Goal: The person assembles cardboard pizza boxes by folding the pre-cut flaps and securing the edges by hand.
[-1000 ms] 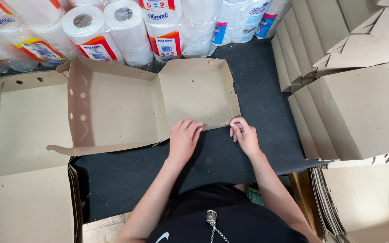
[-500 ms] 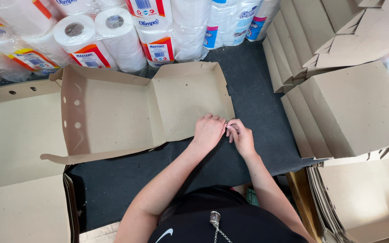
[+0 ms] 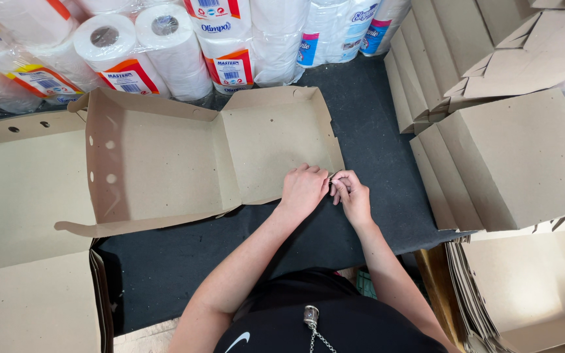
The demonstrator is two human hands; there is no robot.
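Cardboard clamshell box [image 3: 210,157], light and bendy: left hand [image 3: 303,189] and right hand [image 3: 353,196] pinch its near-right corner flap, best hold there.

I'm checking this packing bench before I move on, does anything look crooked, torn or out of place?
Nothing looks torn or spilled. The open cardboard box lies half folded on the dark mat, its long front flap splayed and loose, while the left hand and right hand pinch its near right corner. The stacked folded boxes lean unevenly.

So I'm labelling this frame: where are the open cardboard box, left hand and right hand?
open cardboard box [image 3: 165,160], head view, inner panel.
left hand [image 3: 303,191], head view, back of hand.
right hand [image 3: 354,196], head view, back of hand.
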